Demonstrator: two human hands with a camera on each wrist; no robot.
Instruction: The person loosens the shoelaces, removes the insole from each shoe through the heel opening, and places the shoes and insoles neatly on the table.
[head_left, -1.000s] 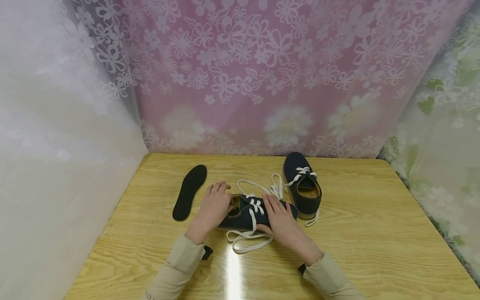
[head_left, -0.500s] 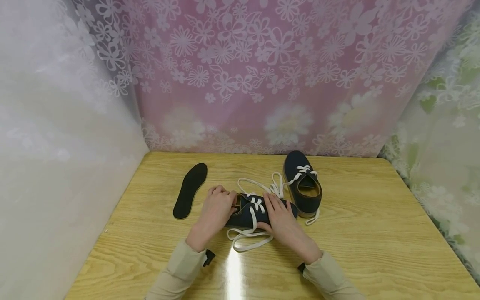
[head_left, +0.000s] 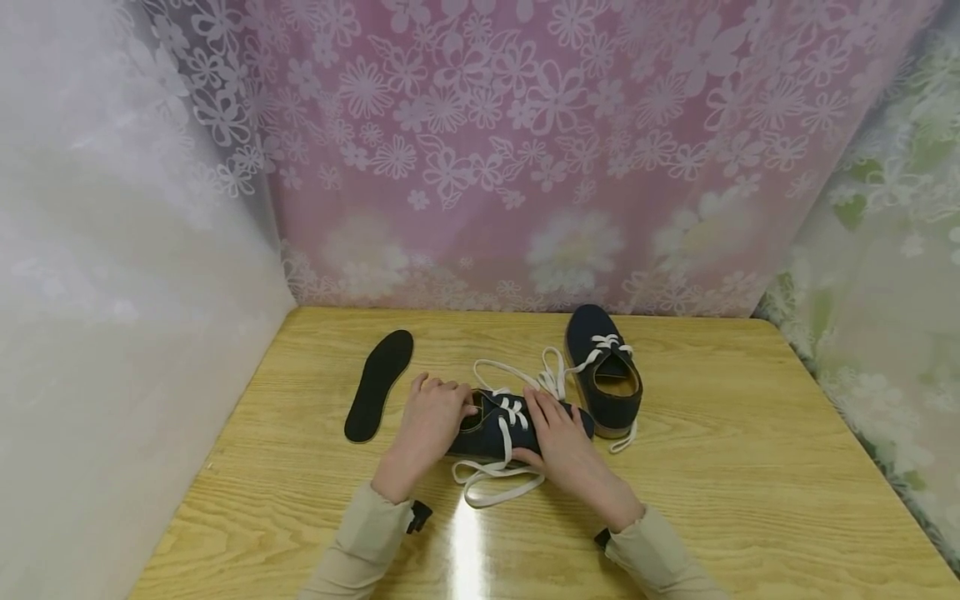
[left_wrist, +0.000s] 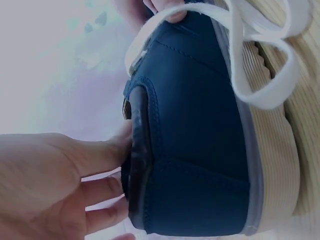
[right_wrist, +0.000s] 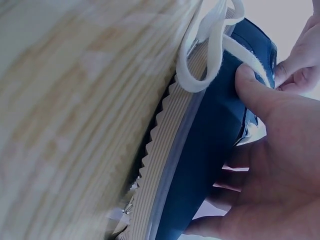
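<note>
A navy canvas sneaker (head_left: 491, 433) with white laces lies sole down on the table, toe to the right. My right hand (head_left: 562, 442) holds it across the toe, with the thumb on the near side and fingers over the top, as the right wrist view also shows on the sneaker (right_wrist: 210, 125). At the heel end, my left hand (head_left: 432, 417) reaches into the shoe opening. In the left wrist view, the left thumb (left_wrist: 102, 156) and fingers extend loosely behind the collar. Their tips are hidden, as is anything they touch inside.
Left of the hands, a black insole (head_left: 378, 385) lies flat. The matching sneaker (head_left: 592, 333) stands behind and to the right, close to the held shoe's toe. Loose white laces (head_left: 498, 496) spread in front of the shoe. A curtain (head_left: 480, 208) closes off the table's back.
My left hand has shifted slightly right over the heel, its fingers reaching inside the opening. The right hand stays at the toe. The sneakers and the loose insole look unmoved.
</note>
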